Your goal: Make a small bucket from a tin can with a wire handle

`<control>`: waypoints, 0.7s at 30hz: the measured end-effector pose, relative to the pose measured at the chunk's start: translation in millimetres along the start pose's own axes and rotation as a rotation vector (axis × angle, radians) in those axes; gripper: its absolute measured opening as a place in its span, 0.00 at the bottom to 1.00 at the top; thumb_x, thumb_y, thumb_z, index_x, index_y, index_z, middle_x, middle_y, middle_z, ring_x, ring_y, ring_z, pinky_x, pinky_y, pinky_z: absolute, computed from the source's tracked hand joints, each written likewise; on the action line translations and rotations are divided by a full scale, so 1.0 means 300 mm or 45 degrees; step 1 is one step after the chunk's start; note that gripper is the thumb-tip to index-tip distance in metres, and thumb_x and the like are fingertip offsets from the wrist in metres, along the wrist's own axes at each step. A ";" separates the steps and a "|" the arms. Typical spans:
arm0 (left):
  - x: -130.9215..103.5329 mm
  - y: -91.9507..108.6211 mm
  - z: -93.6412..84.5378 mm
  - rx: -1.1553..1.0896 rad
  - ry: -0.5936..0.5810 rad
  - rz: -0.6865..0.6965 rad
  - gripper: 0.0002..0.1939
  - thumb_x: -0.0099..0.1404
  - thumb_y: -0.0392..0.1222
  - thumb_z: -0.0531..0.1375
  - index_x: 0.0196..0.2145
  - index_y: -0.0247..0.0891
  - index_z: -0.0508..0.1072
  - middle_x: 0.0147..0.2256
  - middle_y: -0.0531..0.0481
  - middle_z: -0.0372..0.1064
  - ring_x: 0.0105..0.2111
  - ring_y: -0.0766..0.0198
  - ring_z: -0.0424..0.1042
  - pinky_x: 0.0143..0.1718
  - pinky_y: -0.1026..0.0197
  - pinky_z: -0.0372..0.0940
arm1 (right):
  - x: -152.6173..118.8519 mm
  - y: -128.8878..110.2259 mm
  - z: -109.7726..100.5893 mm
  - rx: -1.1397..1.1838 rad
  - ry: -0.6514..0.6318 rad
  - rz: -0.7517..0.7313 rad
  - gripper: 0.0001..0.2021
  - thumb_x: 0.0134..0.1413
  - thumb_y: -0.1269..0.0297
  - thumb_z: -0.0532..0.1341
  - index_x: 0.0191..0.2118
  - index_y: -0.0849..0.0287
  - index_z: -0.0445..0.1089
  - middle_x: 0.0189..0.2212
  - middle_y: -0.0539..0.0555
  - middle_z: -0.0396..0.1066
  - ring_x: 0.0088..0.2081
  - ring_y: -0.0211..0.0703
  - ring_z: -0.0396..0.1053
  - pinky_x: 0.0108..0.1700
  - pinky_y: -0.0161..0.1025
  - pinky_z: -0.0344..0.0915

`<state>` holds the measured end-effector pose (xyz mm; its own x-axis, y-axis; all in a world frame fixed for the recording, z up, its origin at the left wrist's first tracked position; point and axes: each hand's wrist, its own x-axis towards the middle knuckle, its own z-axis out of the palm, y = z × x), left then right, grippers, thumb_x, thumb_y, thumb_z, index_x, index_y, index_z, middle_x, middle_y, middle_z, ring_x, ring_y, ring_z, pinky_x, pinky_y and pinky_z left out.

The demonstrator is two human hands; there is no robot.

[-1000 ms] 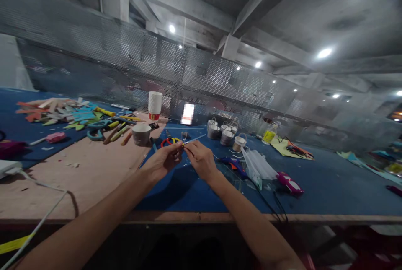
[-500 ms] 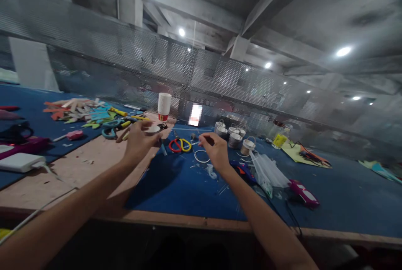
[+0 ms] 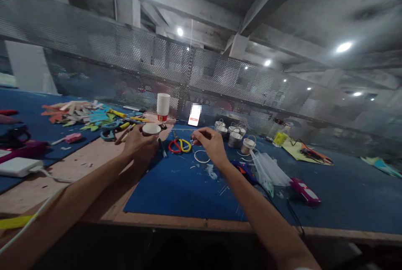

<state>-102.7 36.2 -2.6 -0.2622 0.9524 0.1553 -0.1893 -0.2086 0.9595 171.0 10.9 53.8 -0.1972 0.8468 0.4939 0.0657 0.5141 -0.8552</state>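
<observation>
My left hand [image 3: 136,141] is wrapped round a small white cup [image 3: 151,129], whose open rim faces up, left of centre. My right hand [image 3: 209,142] is closed in a pinch above the blue mat [image 3: 188,190]; what its fingertips hold is too small to make out. Between the hands lie pliers with one red and one yellow handle [image 3: 185,146]. A white ring [image 3: 202,157] rests on the mat just below my right hand. A dark pen [image 3: 163,148] lies beside the pliers, near my left hand.
Stacked paper cups [image 3: 163,106] and a lit phone [image 3: 194,115] stand at the back. Small cups with handles [image 3: 235,139], a glue gun [image 3: 244,171], a plastic bag [image 3: 270,169] and a magenta device [image 3: 306,191] are rightward. Paper strips [image 3: 75,110] and scissors [image 3: 109,131] are leftward.
My left hand has shifted slightly left with the cup, whose opening now shows more fully. My right hand has moved a little left and up, its fingers still pinched.
</observation>
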 end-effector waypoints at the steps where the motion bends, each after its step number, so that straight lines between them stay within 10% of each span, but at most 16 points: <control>1: -0.018 0.012 0.013 0.025 0.043 0.056 0.28 0.39 0.26 0.75 0.38 0.42 0.74 0.30 0.56 0.75 0.38 0.61 0.76 0.34 0.70 0.62 | -0.004 -0.011 -0.003 -0.011 0.008 0.000 0.13 0.55 0.53 0.66 0.34 0.59 0.75 0.26 0.51 0.76 0.28 0.39 0.76 0.36 0.37 0.74; 8: -0.219 0.059 0.168 0.357 -0.225 0.370 0.33 0.41 0.36 0.77 0.46 0.42 0.76 0.43 0.49 0.77 0.46 0.55 0.75 0.48 0.60 0.68 | -0.043 -0.112 -0.029 -0.071 -0.053 -0.073 0.09 0.57 0.56 0.66 0.33 0.57 0.75 0.24 0.49 0.75 0.28 0.38 0.75 0.36 0.36 0.73; 21: -0.313 -0.025 0.268 0.459 -0.467 0.139 0.30 0.47 0.43 0.76 0.48 0.41 0.75 0.47 0.44 0.77 0.46 0.51 0.76 0.46 0.57 0.70 | -0.124 -0.061 -0.146 -0.033 0.039 0.050 0.12 0.55 0.55 0.67 0.33 0.59 0.75 0.24 0.49 0.74 0.27 0.39 0.76 0.35 0.37 0.74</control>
<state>-0.5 -33.8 -5.4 0.0983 0.9581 0.2692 0.1751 -0.2829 0.9430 219.9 -23.8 57.9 -0.1641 0.8700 0.4649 0.0984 0.4834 -0.8698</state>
